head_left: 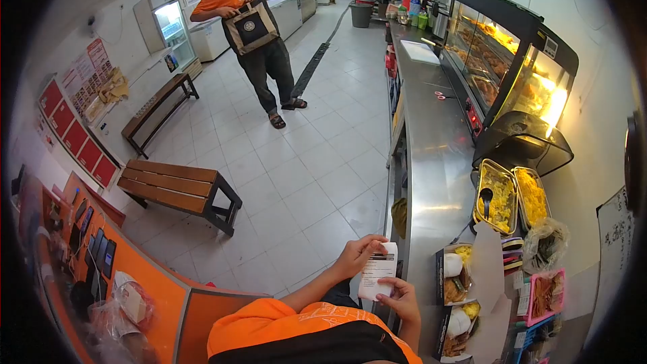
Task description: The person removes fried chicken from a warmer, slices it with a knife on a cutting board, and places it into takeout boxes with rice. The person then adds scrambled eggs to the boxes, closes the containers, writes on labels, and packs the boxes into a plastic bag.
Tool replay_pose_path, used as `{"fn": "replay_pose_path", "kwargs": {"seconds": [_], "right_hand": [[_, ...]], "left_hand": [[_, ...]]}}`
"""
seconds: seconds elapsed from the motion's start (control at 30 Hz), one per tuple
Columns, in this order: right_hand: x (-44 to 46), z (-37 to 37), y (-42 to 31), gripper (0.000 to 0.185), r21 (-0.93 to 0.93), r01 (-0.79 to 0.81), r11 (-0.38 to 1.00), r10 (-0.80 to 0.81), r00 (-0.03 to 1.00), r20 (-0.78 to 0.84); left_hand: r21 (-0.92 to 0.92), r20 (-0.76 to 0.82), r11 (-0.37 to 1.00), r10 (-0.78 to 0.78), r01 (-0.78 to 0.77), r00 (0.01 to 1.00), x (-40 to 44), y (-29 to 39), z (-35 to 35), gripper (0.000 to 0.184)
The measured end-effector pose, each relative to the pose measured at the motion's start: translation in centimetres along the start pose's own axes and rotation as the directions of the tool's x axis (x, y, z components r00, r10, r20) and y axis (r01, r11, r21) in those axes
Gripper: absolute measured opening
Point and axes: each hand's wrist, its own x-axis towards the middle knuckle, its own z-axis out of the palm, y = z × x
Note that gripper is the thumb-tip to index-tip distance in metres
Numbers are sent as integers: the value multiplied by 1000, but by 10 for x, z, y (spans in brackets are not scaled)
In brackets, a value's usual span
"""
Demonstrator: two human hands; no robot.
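A printed paper receipt [379,271] is held up in front of my body, beside the counter edge. My left hand [358,257] pinches its upper edge, fingers curled over the top. Lower down, my right hand [402,298] grips the bottom right corner between thumb and fingers. Just right of my hands, two open food boxes stand on the steel counter. The upper box [439,276] holds white rice, something yellow and a fried brown piece; the lower box [441,332] has similar food.
A heated display case [465,61] sits on the steel counter [431,182], with yellow food trays [497,195] before it. A wooden bench [168,185] is on the left, near the orange desk [162,296] with phones. Another person [249,34] stands ahead holding a bag.
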Motion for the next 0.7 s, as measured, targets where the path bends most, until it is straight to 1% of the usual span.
{"fn": "replay_pose_path", "kwargs": {"seconds": [0.2, 0.3, 0.4, 0.5, 0.6, 0.7], "right_hand": [[-3, -6, -1, 34, 50, 13, 999, -14, 1000, 25], [-5, -12, 2, 34, 113, -1, 994, -3, 999, 39], [-8, -16, 4, 35, 196, 8, 980, -14, 999, 32], [-10, -16, 1, 37, 317, 18, 948, -33, 999, 43], [-7, -18, 5, 43, 307, 25, 951, -46, 997, 62], [-5, -12, 0, 49, 330, 34, 943, -44, 999, 22]], "left_hand": [[21, 19, 1000, -17, 16, 1000, 1, -3, 3, 34], [-51, 16, 999, 1, 0, 1000, 2, -8, 7, 33], [-149, 15, 989, -23, 25, 1000, 4, -12, 10, 33], [-256, -25, 966, -28, 20, 999, 7, -9, 13, 31], [-375, -37, 927, -33, 17, 999, 10, -6, 16, 31], [-501, -15, 862, -97, 77, 995, 12, -13, 19, 33]]}}
